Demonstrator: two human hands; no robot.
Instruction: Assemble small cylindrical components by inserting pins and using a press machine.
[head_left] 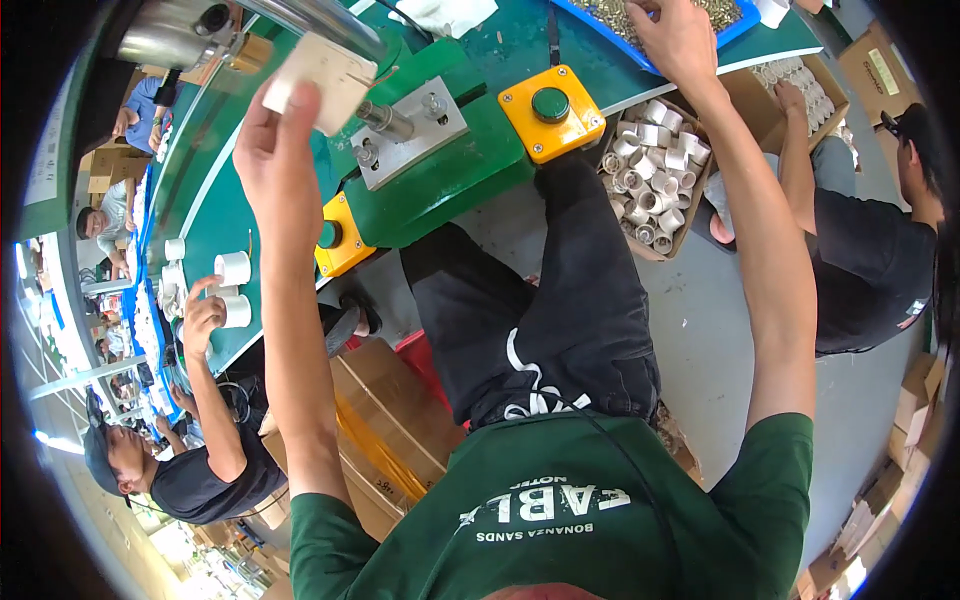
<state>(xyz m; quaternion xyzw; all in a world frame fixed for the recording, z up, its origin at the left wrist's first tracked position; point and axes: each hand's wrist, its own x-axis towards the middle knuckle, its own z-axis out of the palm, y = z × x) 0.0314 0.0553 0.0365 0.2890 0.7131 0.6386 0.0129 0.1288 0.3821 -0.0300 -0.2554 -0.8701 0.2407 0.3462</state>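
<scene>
My left hand [275,140] is closed around a cream-white part [328,82] with a flat, rounded-square face, the thumb lying across it. Thin wire-like bits stick out of the part's right side. It is held just above and left of a metal fixture plate [412,135] with upright pins on a green machine base [440,195]. At the upper right, my right hand [680,40] reaches into a blue tray [612,40] of small brass-coloured pieces [722,12]. Its fingertips are bent down at the pieces, and whatever they pinch is too small to make out.
Yellow boxes with green push buttons, one right [552,112] and one left [342,238], flank the base. A metal press column [320,25] stands overhead. A carton of white cylindrical parts [650,180] sits right of my legs. Co-workers sit left [215,450] and right [870,240].
</scene>
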